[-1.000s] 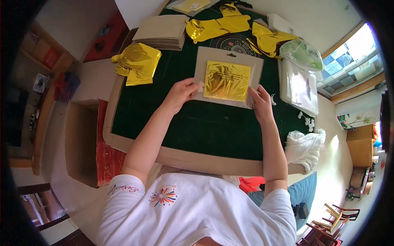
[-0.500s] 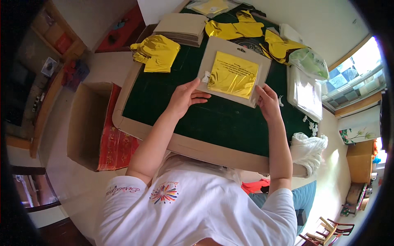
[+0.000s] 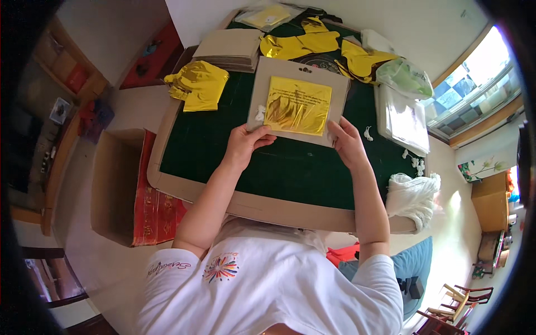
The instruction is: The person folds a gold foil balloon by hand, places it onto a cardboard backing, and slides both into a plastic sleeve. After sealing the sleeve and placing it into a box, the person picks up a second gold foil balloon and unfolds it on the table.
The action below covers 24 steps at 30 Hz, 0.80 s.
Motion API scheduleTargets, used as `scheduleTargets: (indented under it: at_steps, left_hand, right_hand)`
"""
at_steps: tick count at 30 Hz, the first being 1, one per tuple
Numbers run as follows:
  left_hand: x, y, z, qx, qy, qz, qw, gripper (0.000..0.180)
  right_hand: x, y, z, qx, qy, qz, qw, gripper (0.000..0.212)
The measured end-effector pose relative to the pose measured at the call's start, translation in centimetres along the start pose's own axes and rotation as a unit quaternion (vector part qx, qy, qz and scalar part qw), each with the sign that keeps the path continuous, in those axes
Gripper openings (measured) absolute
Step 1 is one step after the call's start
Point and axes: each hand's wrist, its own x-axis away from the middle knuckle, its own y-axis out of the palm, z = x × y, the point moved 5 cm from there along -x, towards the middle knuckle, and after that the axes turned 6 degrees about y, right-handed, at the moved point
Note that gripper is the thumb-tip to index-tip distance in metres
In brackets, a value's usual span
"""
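Note:
Between my hands is a tan cardboard card [image 3: 273, 68] that seems to sit in a clear bag. On it lies a folded gold foil balloon [image 3: 298, 109] with small print, and a small white string bundle [image 3: 260, 113] sits at its left. My left hand [image 3: 244, 144] pinches the card's lower left corner, thumb on top. My right hand [image 3: 347, 144] grips the lower right corner. The card is held over the dark green tabletop [image 3: 279, 173], its hanger hole at the far edge.
Gold foil pieces [image 3: 205, 86] lie left, with more foil [image 3: 301, 44] at the back. A cardboard stack [image 3: 229, 47] stands back left. Clear bags [image 3: 403, 120], small white string bundles [image 3: 416, 163] and a white string hank [image 3: 412, 195] are right. An open carton [image 3: 120, 184] stands left of the table.
The whole scene has shifted slightly left in view as the head turned. Both hands keep hold of the card, which now sits a little straighter.

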Motion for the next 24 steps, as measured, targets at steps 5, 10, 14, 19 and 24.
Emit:
scheduleTargets:
  at_steps: [5, 10, 14, 19, 24]
  left_hand:
    - [-0.5, 0.8, 0.1, 0.021, 0.006, 0.043, 0.999, 0.021]
    - [-0.7, 1.3, -0.4, 0.119, -0.009, 0.012, 0.993, 0.019]
    - [-0.3, 2.4, -0.9, 0.091, -0.031, -0.027, 0.995, 0.020]
    - [0.2, 3.4, -1.0, 0.106, -0.041, -0.070, 0.991, 0.022]
    - [1.6, -1.9, 1.9, 0.106, 0.015, 0.012, 0.994, 0.021]
  right_hand:
    - [0.4, -0.4, -0.1, 0.091, 0.017, -0.069, 0.993, 0.034]
    - [0.4, -0.7, -0.5, 0.079, -0.002, -0.081, 0.994, 0.032]
    - [0.3, 0.2, -0.6, 0.060, -0.005, -0.072, 0.996, 0.031]
    - [0.1, 1.4, 0.1, 0.064, -0.010, -0.084, 0.994, 0.032]
    - [1.2, 6.7, 0.7, 0.072, -0.028, -0.088, 0.993, 0.039]
